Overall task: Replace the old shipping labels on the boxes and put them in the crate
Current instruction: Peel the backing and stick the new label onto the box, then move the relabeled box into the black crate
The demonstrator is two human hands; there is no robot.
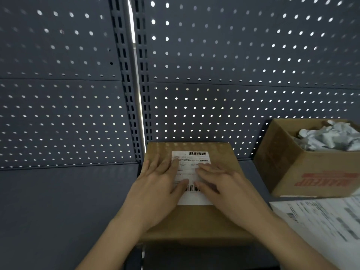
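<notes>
Presently the fingers of both hands are laid out straight and slightly spread, with nothing gripped. They are pressed flat on the white label, the left hand on its left half and the right hand on its right. The label lies on top of the brown box, which stands on the dark bench against the pegboard wall.

If pressure is applied unevenly, a crease or bubble could be trapped across a barcode. The near edge, covered by neither hand, could be left unstuck and lift later. Were the hands dragged sideways, the label could be skewed.

At right an open carton of crumpled paper and loose label sheets are seen. No crate can be identified.
</notes>
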